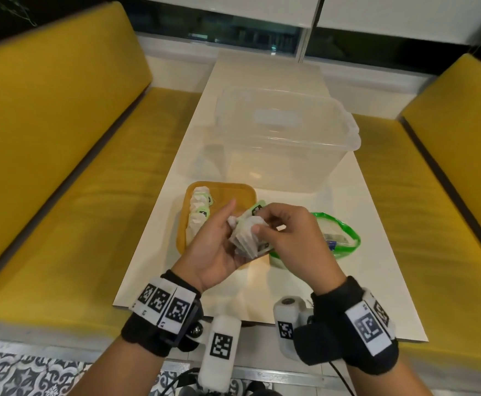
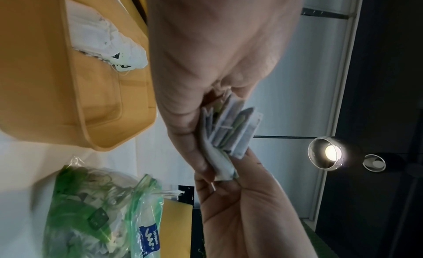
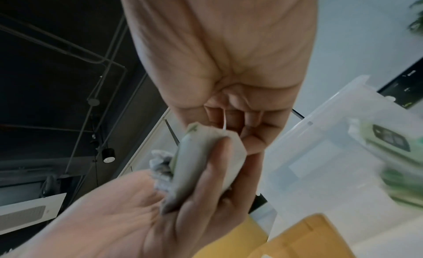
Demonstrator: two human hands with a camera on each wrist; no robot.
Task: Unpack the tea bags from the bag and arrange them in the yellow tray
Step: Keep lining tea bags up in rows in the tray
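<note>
The tray (image 1: pixel 183 224) is yellow, the tea bags (image 1: pixel 248 238) white with green tags, the bag (image 1: pixel 345 227) green-edged, the bench (image 1: pixel 348 267) white

Matt white paper tea bags (image 1: pixel 249 235), crinkly glossy clear-green plastic bag (image 1: pixel 340 238), smooth yellow plastic tray (image 1: pixel 182 224), translucent frosted plastic bin (image 1: pixel 285 138), smooth semi-gloss white table (image 1: pixel 362 252), matt yellow cloth benches (image 1: pixel 62 167).
</note>
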